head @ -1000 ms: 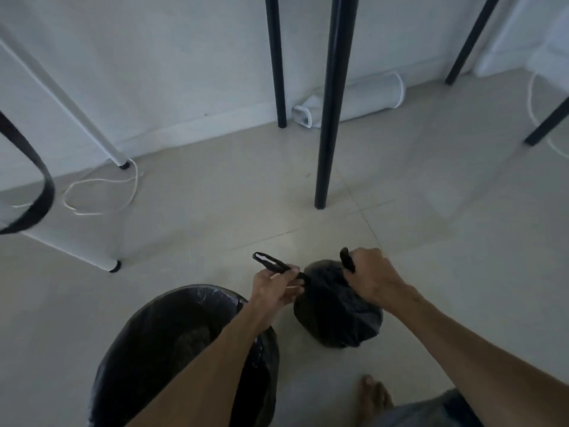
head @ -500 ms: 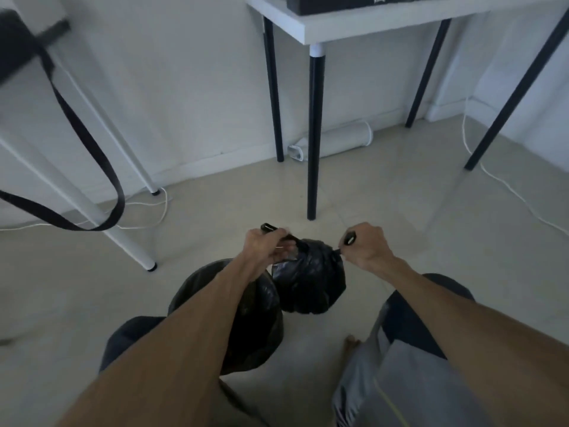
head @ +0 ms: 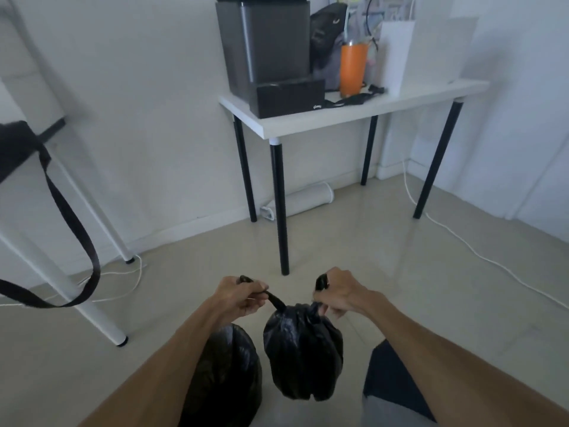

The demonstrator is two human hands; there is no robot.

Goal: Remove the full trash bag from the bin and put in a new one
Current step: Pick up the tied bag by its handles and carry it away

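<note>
Full trash bag point(head: 303, 352) hangs between and below the two hands, off the floor, a black bulging bundle with its neck gathered at the top. Left hand point(head: 243, 295) sits up and to the left of the bag's neck, fist clenched around one twisted black handle strip point(head: 275, 300) that runs down from the fist into the bag's top; a short tail of the strip pokes out above the knuckles. Right hand point(head: 340, 292) sits up and to the right of the neck, also clenched, gripping the other strip point(head: 321, 282), whose end sticks up from the fist; lower fingers touch the bunched plastic at the bag's top. Both fists fully closed on plastic, no gap visible between fingers and strips. Strips pull apart, left and right, from the neck (knot itself too dark to make out).

Bin point(head: 228, 374) with a black liner is just left of the hanging bag, partly hidden under the left forearm; cannot tell if bag and bin touch. Beige tile floor point(head: 400, 272) below. Beyond the hands stands a white table point(head: 354, 114) with black legs, carrying a dark box and an orange tumbler point(head: 353, 70).
</note>
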